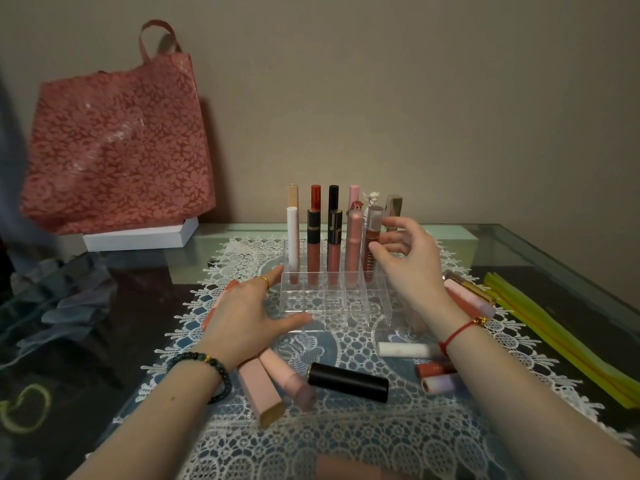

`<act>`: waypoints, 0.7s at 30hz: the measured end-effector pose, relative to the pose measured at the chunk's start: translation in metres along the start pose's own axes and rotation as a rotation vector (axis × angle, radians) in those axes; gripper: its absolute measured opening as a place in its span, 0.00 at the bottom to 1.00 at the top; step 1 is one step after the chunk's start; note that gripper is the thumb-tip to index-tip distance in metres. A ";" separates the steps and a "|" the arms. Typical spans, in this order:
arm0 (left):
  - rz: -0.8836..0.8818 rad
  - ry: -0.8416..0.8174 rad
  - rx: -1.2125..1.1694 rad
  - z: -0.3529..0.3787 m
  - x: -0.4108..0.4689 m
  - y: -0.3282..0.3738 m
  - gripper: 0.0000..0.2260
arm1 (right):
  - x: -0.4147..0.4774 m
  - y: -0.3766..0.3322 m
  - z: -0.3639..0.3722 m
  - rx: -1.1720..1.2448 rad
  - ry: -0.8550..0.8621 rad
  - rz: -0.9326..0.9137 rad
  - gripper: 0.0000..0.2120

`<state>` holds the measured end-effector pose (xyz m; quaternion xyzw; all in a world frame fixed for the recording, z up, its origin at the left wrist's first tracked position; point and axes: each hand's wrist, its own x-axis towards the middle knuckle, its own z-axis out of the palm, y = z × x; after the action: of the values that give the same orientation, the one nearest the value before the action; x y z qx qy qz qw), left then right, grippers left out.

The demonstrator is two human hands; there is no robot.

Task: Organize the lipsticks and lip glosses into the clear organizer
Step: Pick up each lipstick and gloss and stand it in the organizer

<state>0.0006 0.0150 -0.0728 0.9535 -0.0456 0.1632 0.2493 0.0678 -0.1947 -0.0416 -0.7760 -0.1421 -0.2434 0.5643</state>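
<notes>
The clear organizer (346,306) stands on a lace mat; its back rows hold several upright glosses and lipsticks, and its front compartments hold nothing. My left hand (249,317) rests flat against its left side, thumb along the front edge. My right hand (405,261) hovers at the row's right end, loosely curled fingertips touching a brown gloss with a clear cap (373,233) standing in its slot. Loose on the mat lie a pink square lipstick (263,393), a pink tube (287,382), a black tube (348,381), a white tube (403,349) and a red tube (434,368).
More tubes (471,296) lie right of the organizer, beside yellow sheets (561,337). A pink floral bag (117,140) stands on a white box (138,233) at the back left. Grey fabric (69,299) lies on the left of the glass table. A wall is close behind.
</notes>
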 end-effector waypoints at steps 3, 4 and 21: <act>-0.001 0.003 -0.012 0.000 0.000 -0.001 0.44 | 0.001 -0.002 -0.005 0.006 0.015 0.005 0.16; -0.002 0.000 -0.017 0.000 0.000 0.000 0.45 | 0.002 -0.004 -0.008 0.012 0.027 0.003 0.16; -0.036 -0.022 -0.007 -0.002 0.000 0.001 0.46 | -0.006 0.023 -0.070 -0.176 -0.176 0.178 0.14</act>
<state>-0.0006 0.0152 -0.0709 0.9550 -0.0321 0.1479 0.2552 0.0593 -0.2675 -0.0461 -0.8503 -0.0999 -0.1349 0.4989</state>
